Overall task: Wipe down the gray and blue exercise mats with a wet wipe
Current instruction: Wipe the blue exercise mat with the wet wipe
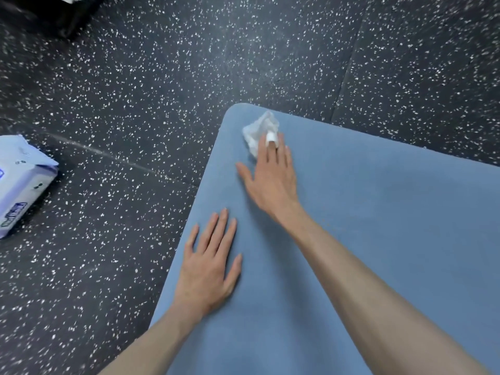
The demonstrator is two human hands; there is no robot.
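Observation:
A blue exercise mat point(365, 226) lies on the floor and fills the lower right of the view, its rounded far corner near the middle. A crumpled white wet wipe point(258, 129) sits by that corner. My right hand point(270, 177) lies flat on the mat with straight fingers pressing on the wipe; one fingertip wears a white wrap. My left hand point(209, 266) rests flat on the mat near its left edge, fingers spread. No gray mat is in view.
A white and blue pack of wet wipes point(21, 185) lies on the black speckled rubber floor point(135, 104) at the left edge. A dark object point(54, 14) with something white on it stands at the top left corner.

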